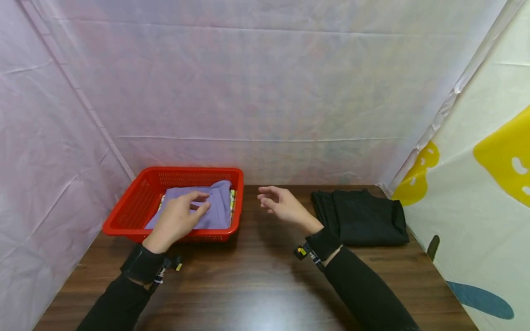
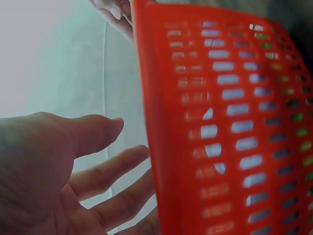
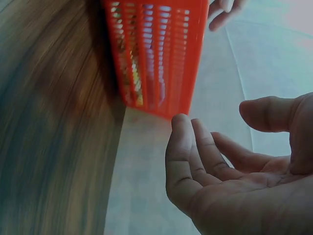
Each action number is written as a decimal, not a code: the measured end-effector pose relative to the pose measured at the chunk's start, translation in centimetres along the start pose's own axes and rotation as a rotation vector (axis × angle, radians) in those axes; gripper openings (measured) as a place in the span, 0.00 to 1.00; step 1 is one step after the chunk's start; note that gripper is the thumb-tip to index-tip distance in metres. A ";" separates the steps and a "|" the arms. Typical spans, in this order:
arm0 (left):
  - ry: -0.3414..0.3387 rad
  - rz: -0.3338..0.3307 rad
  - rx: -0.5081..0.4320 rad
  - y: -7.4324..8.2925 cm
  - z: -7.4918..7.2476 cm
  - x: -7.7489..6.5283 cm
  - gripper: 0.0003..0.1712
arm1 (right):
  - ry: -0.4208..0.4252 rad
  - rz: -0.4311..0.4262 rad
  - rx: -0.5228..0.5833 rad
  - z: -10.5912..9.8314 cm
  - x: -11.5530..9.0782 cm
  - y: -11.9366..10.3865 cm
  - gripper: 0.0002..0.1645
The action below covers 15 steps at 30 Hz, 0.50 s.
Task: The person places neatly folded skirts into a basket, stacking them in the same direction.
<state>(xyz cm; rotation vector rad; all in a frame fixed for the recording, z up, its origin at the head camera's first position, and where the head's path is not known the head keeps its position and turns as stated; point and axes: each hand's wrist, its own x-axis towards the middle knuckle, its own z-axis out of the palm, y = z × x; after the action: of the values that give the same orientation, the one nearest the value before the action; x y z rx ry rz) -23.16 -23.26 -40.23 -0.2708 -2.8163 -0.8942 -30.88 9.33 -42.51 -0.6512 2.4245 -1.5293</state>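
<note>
Though dark, glossy tabletop (image 1: 232, 285) beside sheeting (image 1: 265, 92).

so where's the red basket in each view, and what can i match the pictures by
Head: the basket is left of centre, about mid-height to lower down.
Left wrist: large across the right half, cut off by the picture's edges.
Right wrist: upper part, just left of centre, cut off at the top.
Shared landmark: the purple cloth, lying inside it in the head view and showing through it in both wrist views.
</note>
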 end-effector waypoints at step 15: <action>0.051 0.106 0.049 3.1 3.3 -1.6 0.27 | 0.181 -0.026 -0.411 -5.8 -5.6 4.7 0.32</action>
<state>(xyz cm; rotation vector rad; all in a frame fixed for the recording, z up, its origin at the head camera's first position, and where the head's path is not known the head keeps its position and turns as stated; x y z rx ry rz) -21.31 -19.09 -41.50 -0.3809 -2.7444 -0.7971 -29.45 18.29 -44.52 -0.6373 2.9134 -1.1456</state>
